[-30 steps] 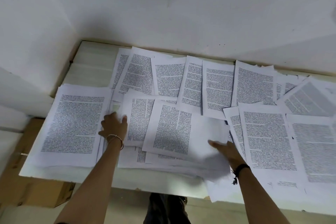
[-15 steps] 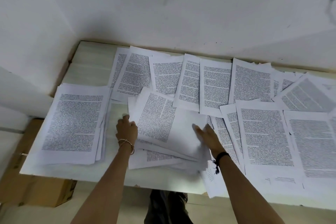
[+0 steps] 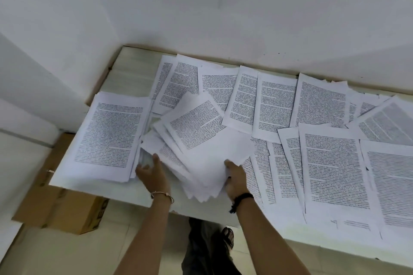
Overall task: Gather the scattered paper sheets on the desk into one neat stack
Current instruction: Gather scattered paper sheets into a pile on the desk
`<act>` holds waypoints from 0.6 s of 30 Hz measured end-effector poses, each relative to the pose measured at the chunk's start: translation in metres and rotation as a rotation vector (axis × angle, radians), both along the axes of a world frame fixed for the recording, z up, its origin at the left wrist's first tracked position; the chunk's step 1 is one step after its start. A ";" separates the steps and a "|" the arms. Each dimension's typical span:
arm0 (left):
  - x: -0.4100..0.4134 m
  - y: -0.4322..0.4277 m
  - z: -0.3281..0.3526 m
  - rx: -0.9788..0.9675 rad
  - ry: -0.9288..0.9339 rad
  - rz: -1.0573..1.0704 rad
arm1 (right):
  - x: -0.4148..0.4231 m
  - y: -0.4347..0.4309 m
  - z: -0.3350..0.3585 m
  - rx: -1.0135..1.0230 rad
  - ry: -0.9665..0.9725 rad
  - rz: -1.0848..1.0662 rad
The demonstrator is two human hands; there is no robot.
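A loose, fanned bundle of printed paper sheets (image 3: 201,140) is tilted at the desk's front middle, its lower corner past the front edge. My left hand (image 3: 152,174) grips the bundle's left edge, thumb on top. My right hand (image 3: 235,182) holds the bundle's near right corner, thumb on the top sheet and fingers beneath. A squared stack of sheets (image 3: 111,134) lies just left of the bundle. Several single sheets (image 3: 330,163) lie spread over the right half, and a row of overlapping sheets (image 3: 274,105) runs along the back.
The pale desk (image 3: 129,69) sits in a corner, with white walls at the left and behind. A cardboard box (image 3: 62,210) stands on the floor under the left end. My leg and foot (image 3: 210,243) show below the front edge.
Both hands have drawn the middle sheets together and leftward into one bundle, turned it counter-clockwise and raised its near edge. The left hand went from pressing on the sheets to gripping the edge.
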State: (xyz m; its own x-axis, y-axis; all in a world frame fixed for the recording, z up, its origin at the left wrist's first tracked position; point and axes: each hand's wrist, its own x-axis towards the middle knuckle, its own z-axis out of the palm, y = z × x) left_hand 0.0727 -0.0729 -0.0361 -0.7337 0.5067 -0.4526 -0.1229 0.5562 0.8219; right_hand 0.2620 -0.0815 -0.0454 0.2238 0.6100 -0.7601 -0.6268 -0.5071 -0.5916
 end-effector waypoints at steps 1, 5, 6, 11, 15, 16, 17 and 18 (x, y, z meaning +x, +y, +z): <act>0.003 -0.007 0.001 0.023 -0.145 0.007 | -0.007 -0.003 -0.002 -0.007 0.059 0.007; 0.004 -0.022 -0.009 -0.014 -0.401 -0.264 | -0.005 -0.017 -0.003 -0.073 0.150 0.280; 0.000 -0.025 -0.013 -0.039 -0.382 -0.293 | 0.002 -0.019 -0.002 -0.071 0.121 0.334; -0.026 -0.037 -0.025 -0.078 -0.339 -0.486 | 0.052 -0.008 0.001 0.040 -0.354 0.269; -0.024 -0.039 -0.016 -0.159 -0.232 -0.428 | 0.066 0.006 0.008 0.045 -0.907 0.659; -0.020 -0.039 -0.013 -0.177 -0.164 -0.395 | 0.066 0.007 0.009 0.065 -1.028 0.767; -0.016 -0.038 -0.008 -0.193 -0.117 -0.368 | 0.065 0.007 0.009 0.071 -1.142 0.899; -0.011 -0.039 -0.004 -0.194 -0.090 -0.347 | 0.063 0.005 0.011 0.036 -1.241 1.046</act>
